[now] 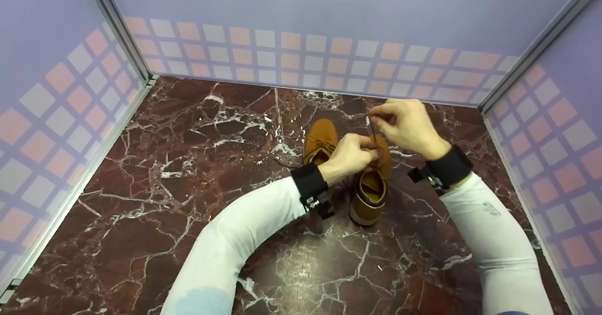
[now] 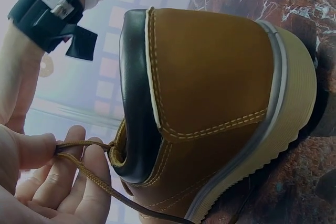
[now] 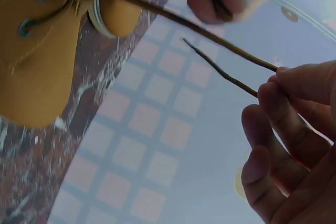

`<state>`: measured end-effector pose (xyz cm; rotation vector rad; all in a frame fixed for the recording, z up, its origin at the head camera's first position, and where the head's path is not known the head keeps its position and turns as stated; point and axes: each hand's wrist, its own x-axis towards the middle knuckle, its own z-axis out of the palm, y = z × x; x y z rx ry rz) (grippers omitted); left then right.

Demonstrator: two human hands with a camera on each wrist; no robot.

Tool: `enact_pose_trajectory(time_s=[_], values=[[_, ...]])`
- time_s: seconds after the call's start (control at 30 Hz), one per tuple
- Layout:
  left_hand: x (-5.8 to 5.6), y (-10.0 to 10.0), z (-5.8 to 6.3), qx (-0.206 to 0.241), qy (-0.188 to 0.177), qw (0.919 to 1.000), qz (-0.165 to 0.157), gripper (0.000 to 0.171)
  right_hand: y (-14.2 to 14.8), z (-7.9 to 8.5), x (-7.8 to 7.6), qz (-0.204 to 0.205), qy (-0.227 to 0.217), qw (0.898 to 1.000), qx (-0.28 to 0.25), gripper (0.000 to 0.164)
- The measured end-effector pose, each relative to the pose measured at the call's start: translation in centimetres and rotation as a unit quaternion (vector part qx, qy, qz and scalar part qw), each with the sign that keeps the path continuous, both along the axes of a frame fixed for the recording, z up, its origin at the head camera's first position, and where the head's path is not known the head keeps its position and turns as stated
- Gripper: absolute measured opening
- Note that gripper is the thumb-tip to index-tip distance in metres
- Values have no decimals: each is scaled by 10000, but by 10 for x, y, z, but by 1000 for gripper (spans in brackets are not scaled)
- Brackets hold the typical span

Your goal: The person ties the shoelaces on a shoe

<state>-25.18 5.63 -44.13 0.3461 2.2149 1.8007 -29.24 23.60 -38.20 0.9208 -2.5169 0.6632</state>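
Two tan lace-up shoes stand side by side on the floor. My left hand (image 1: pixel 349 157) is over the right-hand shoe (image 1: pixel 368 208), pinching a brown shoelace (image 2: pixel 107 188) bent into a small loop between thumb and fingers. In the left wrist view, the shoe's dark padded collar (image 2: pixel 137 87) faces that hand. Farther forward and higher, my right hand (image 1: pixel 408 123) pinches the lace, stretched taut between both hands; its loose tip sticks out past the fingers in the right wrist view. The left-hand shoe (image 1: pixel 321 130) has its lace (image 1: pixel 324 144) threaded across the front.
A dark red marbled floor (image 1: pixel 178 202) lies beneath the shoes. Pale purple panels (image 1: pixel 301 4) with pink and white squares enclose it at the back and both sides. A lace end (image 1: pixel 283 164) trails on the floor left of the left-hand shoe.
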Motion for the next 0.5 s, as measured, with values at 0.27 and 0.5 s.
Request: enact_pose_trajectory(time_s=[0.27, 0.5], values=[[-1, 2, -1, 388, -154, 9991, 11, 16, -27, -6, -8, 149, -710, 9973, -61, 19], [-2, 4, -3, 97, 14, 9998, 148, 15, -28, -21, -12, 89, -1509, 9885, -57, 20]])
